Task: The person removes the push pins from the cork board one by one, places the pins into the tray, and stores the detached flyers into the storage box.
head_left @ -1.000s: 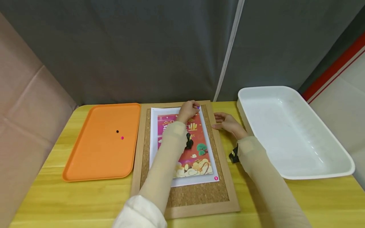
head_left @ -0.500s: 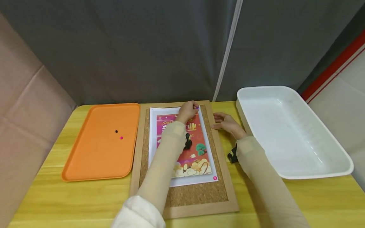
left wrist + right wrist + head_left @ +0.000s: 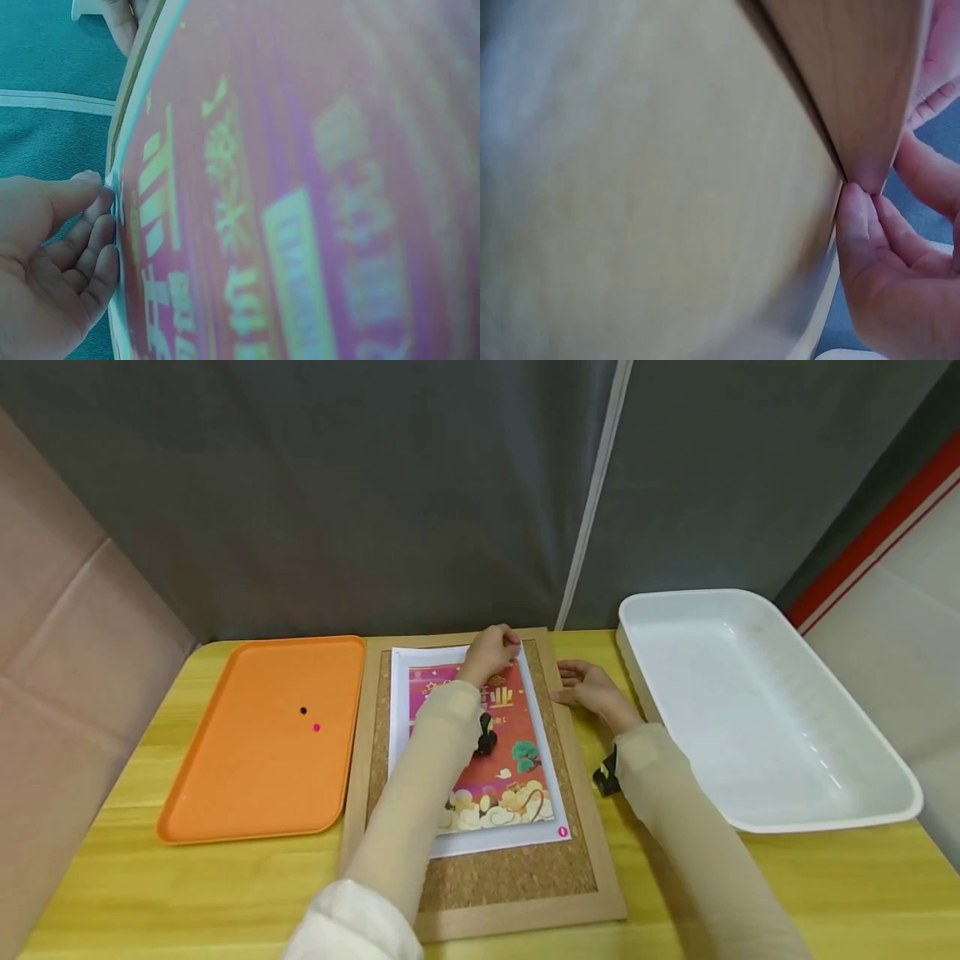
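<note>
A wood-framed corkboard (image 3: 510,878) lies on the table, with a red-and-purple printed poster (image 3: 525,727) on it. A round pink thumbtack (image 3: 562,832) sits at the poster's lower right corner. My left hand (image 3: 489,653) is at the poster's upper right corner, thumb and forefinger pinched together there. The small purple thumbtack seen earlier at those fingertips is now mostly hidden by them. With my right hand (image 3: 596,693) I grip the right edge of the board's frame; in the right wrist view the thumb and fingers (image 3: 855,225) are on opposite sides of the frame (image 3: 855,82).
An orange tray (image 3: 255,777) stands left of the board, holding a black thumbtack (image 3: 303,711) and a pink thumbtack (image 3: 317,727). To the right is a deep white tub (image 3: 750,710). Behind the table hangs a dark grey curtain (image 3: 337,510).
Both hands keep their places at the poster corner and the board edge. The purple spot at the left fingertips has dropped out of sight. The whole view shifts slightly.
</note>
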The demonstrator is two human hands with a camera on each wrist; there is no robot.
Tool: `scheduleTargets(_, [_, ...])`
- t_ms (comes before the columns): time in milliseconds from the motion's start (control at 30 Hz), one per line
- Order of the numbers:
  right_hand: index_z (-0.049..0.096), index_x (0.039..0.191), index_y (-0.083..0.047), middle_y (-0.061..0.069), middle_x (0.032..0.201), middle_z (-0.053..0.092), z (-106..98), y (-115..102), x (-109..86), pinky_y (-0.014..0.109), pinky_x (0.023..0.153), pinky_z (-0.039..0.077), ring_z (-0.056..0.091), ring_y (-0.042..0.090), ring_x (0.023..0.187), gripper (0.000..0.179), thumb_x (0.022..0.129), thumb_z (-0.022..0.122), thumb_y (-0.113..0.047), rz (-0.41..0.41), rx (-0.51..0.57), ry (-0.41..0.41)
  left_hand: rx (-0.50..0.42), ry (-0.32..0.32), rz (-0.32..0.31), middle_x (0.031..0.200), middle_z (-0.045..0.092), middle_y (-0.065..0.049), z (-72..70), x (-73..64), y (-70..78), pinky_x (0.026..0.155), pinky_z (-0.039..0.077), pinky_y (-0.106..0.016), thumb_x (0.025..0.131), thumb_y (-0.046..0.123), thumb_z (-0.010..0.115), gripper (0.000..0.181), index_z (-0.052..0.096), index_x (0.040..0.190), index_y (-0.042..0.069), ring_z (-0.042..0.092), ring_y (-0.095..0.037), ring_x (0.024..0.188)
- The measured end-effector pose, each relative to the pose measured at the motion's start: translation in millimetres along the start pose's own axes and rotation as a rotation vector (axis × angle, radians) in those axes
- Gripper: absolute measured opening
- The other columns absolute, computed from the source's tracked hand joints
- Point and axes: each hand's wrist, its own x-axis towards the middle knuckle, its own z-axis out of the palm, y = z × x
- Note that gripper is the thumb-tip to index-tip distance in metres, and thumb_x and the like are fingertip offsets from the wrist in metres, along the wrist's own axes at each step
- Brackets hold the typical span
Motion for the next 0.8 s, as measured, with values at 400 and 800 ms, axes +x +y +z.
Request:
scheduleTargets(400, [0.029,0.146,0.006,0.025,0.148,0.035,7.6,-16.3,-9.9,0.017,0.088,0.045,0.038,0.036,0.135,0.064,0.089,0.057,0.005,0.063,-0.007,0.078,-0.058,-0.079,0.101,0.113,0.064,-0.017,-8.8,-17.1,11.0,0.071,0.046,-0.023,0.096,0.013,0.054,0.024,0.062,0.116,0.001,0.058,-0.02,0.087])
scheduleTargets(800, [0.029,0.146,0.006,0.026,0.148,0.035,2.1,-14.5,-10.0,0.012,0.08,0.046,0.038,0.035,0.135,0.065,0.088,0.058,0.005,0.081,-0.006,0.098,-0.038,-0.235,0.158,0.107,0.068,-0.013,-17.2,-66.2,4.4,0.067,0.045,-0.018,0.092,0.013,0.06,0.024,0.066,0.111,0.001,0.054,-0.01,0.075])
